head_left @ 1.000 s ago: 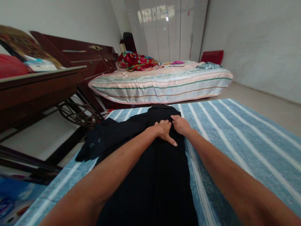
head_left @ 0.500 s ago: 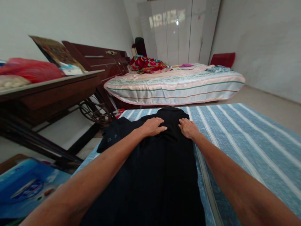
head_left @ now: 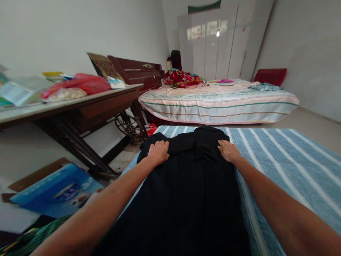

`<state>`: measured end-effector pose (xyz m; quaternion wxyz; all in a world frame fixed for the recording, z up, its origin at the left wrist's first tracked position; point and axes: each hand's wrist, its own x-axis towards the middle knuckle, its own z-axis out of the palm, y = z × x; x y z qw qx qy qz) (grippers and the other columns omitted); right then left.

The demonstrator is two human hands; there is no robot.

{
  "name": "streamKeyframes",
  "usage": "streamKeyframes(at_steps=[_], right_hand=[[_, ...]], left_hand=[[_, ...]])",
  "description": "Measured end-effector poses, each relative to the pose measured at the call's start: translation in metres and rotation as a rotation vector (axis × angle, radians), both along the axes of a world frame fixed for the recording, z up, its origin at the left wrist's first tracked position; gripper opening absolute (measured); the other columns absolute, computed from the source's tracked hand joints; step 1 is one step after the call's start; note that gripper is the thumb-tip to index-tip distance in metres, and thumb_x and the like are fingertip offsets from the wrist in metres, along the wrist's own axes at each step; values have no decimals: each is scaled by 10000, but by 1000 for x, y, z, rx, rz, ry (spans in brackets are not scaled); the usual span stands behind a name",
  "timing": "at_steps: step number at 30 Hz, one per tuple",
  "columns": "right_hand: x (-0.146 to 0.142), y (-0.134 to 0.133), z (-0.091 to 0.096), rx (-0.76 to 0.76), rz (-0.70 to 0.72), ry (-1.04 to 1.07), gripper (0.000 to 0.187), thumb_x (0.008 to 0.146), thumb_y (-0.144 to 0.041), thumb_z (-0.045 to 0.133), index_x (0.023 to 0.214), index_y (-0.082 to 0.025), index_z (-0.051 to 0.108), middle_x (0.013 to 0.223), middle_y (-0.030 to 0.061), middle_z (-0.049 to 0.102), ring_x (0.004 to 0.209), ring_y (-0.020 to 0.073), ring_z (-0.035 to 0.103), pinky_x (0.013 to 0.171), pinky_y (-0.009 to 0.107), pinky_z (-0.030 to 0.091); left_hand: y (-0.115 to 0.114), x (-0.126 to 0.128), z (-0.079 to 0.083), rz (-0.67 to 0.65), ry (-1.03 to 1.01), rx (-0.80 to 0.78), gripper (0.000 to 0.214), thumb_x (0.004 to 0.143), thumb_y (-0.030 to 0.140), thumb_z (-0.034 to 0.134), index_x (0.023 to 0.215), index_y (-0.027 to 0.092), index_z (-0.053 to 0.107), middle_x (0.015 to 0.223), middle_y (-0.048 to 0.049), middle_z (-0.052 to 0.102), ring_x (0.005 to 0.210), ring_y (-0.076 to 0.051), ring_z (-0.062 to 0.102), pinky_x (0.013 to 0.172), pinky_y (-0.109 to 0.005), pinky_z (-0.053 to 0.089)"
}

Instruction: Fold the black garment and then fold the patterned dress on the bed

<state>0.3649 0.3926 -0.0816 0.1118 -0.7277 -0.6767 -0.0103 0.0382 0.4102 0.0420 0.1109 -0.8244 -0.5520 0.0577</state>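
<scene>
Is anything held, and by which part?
The left hand touches the black garment near its upper left, the right hand its upper right edge; whether either grips it cannot be told.

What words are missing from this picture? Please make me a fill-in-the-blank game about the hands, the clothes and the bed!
1. The left hand and the right hand are both on a garment coloured ____.
2. The garment lies on a blue cloth patterned with white ____.
3. On the far bed is a bundled red cover printed with ____.
4. A red bag lies on a table at the picture's ____ side.

Missing words: black; stripes; flowers; left.
</scene>
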Motion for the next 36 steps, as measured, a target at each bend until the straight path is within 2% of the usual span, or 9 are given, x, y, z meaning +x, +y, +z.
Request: streamKeyframes(at_steps=[3,6,13,18,22,25,28,32,36], right_hand=[[1,0,-2,2,-4,-9,475,950,-335,247,1353,-137,403,1415,117,411,1297,242,363,1048,419,300],[2,1,-6,7,-2,-18,480,950,-338,243,1356,-136,400,1414,121,410,1294,247,369,1043,430,310],[6,5,-13,26,24,-28,469,947,-327,241,1340,-140,417,1397,129,430,1290,239,370,1033,421,324],[7,5,-14,33,23,-25,473,946,-327,243,1341,-133,415,1391,135,434,1288,242,373,1030,428,330],[7,5,-14,32,24,-23,469,948,-330,249,1337,-133,421,1389,133,438,1295,238,366,1037,419,325],[7,4,-13,33,27,-23,465,949,-328,248,1337,-138,420,1390,129,437,1295,239,365,1036,421,327],[6,3,-12,34,29,-26,465,949,-325,246,1333,-133,425,1387,131,440,1291,240,371,1035,419,329],[6,3,-13,32,30,-35,471,950,-322,247,1334,-116,425,1387,133,440,1291,237,372,1042,408,320],[7,3,-14,32,24,-43,475,952,-328,244,1344,-119,412,1392,130,434,1296,240,366,1044,413,316]], left_hand=[[5,-4,-1,31,-40,16,262,799,210,474,1005,125,613,1047,-166,634,983,-301,593,810,-414,461],[11,-13,8,38,-100,24,256,824,208,410,943,150,629,958,-121,667,883,-239,629,752,-322,469],[8,-39,35,-5,-160,103,297,869,283,362,1036,179,586,937,-97,666,898,-234,621,785,-318,444],[6,-55,20,34,-176,42,332,840,419,438,1016,192,604,927,-76,677,862,-218,634,726,-275,451],[4,-70,7,211,-350,-27,541,817,625,361,928,175,640,857,-67,686,816,-203,637,678,-255,447],[-2,-80,3,344,-365,-99,498,822,591,369,787,183,652,703,-45,676,721,-187,639,606,-243,435],[-12,-84,0,374,-297,-162,355,797,465,467,676,176,636,621,-54,656,661,-199,638,577,-257,430],[-33,-72,-4,326,-273,-147,207,730,289,550,902,204,627,840,-56,689,831,-222,644,652,-273,445],[-54,-49,-12,271,-236,-84,464,721,468,581,1065,158,560,1000,-117,648,936,-270,616,723,-322,469]])
